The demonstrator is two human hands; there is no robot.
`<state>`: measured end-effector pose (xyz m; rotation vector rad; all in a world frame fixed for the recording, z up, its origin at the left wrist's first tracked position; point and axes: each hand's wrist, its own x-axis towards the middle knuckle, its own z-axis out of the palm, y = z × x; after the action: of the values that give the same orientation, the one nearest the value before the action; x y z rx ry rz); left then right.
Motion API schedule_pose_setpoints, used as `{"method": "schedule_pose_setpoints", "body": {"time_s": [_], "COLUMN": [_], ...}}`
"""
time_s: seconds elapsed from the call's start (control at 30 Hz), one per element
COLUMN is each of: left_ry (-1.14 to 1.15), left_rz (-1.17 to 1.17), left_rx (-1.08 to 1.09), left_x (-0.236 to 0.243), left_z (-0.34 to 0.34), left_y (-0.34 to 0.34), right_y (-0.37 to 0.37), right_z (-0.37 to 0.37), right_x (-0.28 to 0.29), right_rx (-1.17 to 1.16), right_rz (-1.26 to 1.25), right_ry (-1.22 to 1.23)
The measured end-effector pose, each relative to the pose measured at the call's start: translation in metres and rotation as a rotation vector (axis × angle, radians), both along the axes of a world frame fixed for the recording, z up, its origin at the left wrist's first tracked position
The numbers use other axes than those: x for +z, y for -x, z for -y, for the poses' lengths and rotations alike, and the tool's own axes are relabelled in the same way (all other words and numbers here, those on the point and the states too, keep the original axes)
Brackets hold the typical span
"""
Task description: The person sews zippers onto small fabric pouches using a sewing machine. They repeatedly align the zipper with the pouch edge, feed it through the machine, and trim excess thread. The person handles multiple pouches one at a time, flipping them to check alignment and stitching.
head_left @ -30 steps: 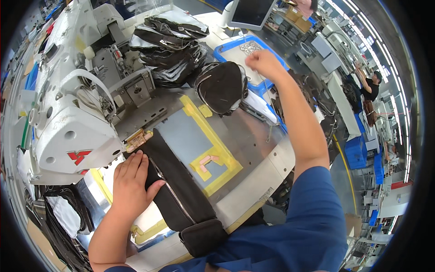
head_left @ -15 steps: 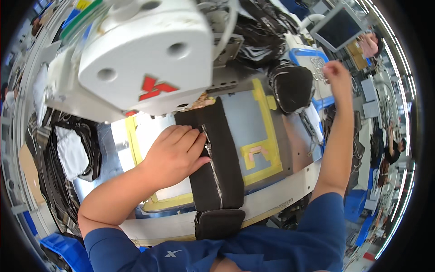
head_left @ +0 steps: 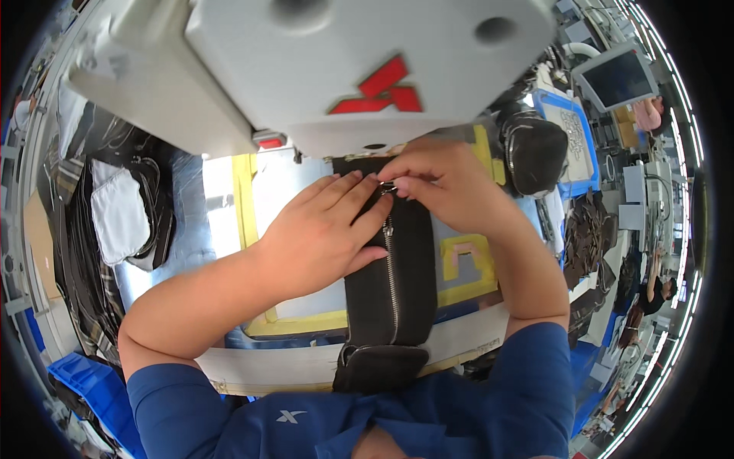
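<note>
Machine head [head_left: 336, 73] — cut off by top edge; metal piece [head_left: 388, 187] in right hand [head_left: 449, 183] — partly hidden.

We bend both elbows wide, left forearm [head_left: 202, 298] and right forearm [head_left: 531, 268] angled in from either side of the zipper [head_left: 395, 287]. Our left hand [head_left: 325, 229] lies palm down to its left, fingers extended and parted, thumb pointing toward its teeth. Our right hand [head_left: 451, 187] curls beside its upper end, thumb and forefinger pinched together.
</note>
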<state>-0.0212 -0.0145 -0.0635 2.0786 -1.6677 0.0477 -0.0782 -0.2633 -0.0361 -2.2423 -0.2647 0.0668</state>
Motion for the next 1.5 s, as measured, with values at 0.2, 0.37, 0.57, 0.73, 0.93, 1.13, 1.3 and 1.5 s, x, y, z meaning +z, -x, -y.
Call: {"method": "schedule_pose_setpoints", "body": {"time_s": [0.2,0.37,0.57,0.73,0.93,1.13,1.3,1.5], "left_ry": [-0.052,-0.087,-0.115,-0.113,-0.111,-0.065,-0.028,-0.057], "left_rz": [0.018,0.03,0.013,0.086,0.046,-0.048,-0.075,-0.132], "left_rx": [0.066,0.083,0.086,0.089,0.098,0.096,0.097,0.115], "left_x": [0.001,0.005,0.006,0.006,0.007,0.008,0.005,0.007], "left_z": [-0.002,-0.002,0.002,0.002,0.002,0.001,0.003,0.002], "left_y": [0.001,0.002,0.005,0.003,0.0,-0.007,-0.01,-0.008], "right_y": [0.0,0.005,0.003,-0.014,-0.025,-0.02,0.016,0.018], "right_z": [-0.007,-0.007,-0.011,-0.011,-0.012,-0.021,-0.015,-0.018], "right_x": [-0.01,-0.012,-0.015,-0.013,-0.009,0.004,-0.015,-0.02], "right_rx": [-0.137,-0.074,-0.066,-0.045,0.034,-0.166,-0.109,-0.07], "right_rz": [0.019,0.202,0.326,0.265,0.243,0.064,0.329,0.46], "right_ry": [-0.018,0.161,0.342,0.39,0.576,0.464,0.459,0.503]}}
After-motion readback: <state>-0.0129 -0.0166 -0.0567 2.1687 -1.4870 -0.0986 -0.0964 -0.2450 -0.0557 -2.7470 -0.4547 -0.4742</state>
